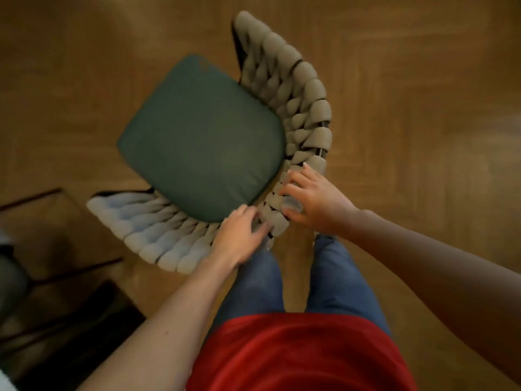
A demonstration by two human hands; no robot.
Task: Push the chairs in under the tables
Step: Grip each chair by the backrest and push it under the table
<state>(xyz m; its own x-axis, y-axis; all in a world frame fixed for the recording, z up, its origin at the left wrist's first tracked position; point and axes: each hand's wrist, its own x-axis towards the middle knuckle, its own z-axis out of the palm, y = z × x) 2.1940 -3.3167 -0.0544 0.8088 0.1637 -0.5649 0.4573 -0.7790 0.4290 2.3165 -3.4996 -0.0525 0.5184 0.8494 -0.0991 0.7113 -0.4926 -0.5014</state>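
Floor: brown wood parquet (408, 122), dark table frame (56, 266) near left.
Chair: curved beige woven-rope chair with green seat cushion (203, 136), centre, out in the open.
Left hand (239, 235): curled on backrest rim.
Right hand (313, 201): gripping rim, to steer the push.

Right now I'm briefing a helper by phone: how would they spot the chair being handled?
On the brown wooden floor, straight ahead of the person's jeans, stands the chair with a curved backrest of thick beige woven rope. Both hands, left hand and right hand, rest on that backrest. Its dark green seat cushion sets it apart.
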